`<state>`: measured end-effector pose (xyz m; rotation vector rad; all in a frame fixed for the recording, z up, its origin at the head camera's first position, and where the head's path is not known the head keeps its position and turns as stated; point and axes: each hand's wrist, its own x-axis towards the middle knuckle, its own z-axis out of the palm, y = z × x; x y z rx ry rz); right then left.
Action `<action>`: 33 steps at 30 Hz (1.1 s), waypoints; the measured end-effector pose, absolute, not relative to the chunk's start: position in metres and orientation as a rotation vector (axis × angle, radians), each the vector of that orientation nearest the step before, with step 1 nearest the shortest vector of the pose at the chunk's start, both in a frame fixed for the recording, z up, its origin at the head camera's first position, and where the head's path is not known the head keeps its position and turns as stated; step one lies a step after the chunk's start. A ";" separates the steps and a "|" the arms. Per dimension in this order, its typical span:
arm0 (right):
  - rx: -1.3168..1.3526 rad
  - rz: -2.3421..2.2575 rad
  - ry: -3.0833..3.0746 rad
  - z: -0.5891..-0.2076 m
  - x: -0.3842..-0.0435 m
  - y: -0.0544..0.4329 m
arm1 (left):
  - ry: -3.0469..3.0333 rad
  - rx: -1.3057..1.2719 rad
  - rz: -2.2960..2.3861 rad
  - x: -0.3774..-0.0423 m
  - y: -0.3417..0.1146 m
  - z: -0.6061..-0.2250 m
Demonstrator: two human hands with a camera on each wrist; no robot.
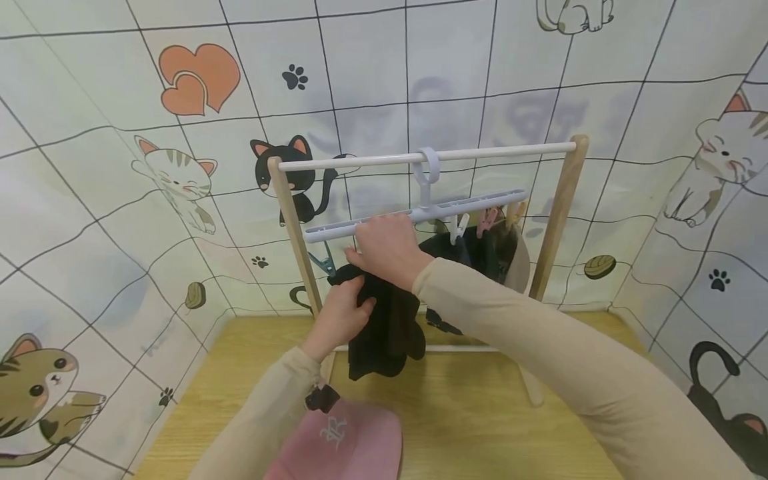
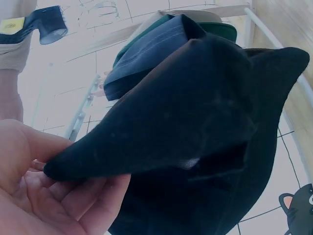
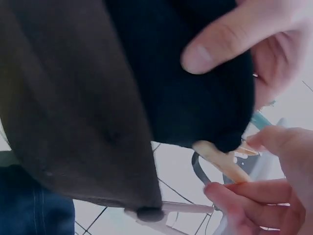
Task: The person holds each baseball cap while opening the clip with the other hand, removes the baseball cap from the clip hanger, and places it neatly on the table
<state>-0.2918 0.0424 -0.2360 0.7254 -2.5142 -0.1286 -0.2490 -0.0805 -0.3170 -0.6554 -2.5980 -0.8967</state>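
A black hat [image 1: 375, 327] hangs below the left half of a white hanger [image 1: 348, 230], its inside and brim bent toward the left wrist camera. My left hand [image 1: 339, 317] pinches its edge, thumb on one face and fingers on the other. Higher up, my right hand [image 1: 390, 247] is at the hanger bar. In the right wrist view its thumb and fingers squeeze a pale orange clothespin [image 3: 225, 164], the tip right at the edge of the hat; whether it grips the cloth I cannot tell. A teal clothespin [image 1: 324, 261] dangles just left of the hat.
The hanger hooks over the white rod of a wooden rack [image 1: 558, 213]. On its right half, white, pink [image 1: 487, 220] and orange clothespins hold dark and beige hats [image 1: 492, 253]. A pink cap [image 1: 342, 440] lies on the wooden table [image 1: 468, 413] in front. A cat-print sheet stands behind.
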 end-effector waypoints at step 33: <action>0.755 0.302 -2.808 -0.232 -0.295 0.059 | -2.665 -0.655 -1.028 -0.240 -0.082 -0.337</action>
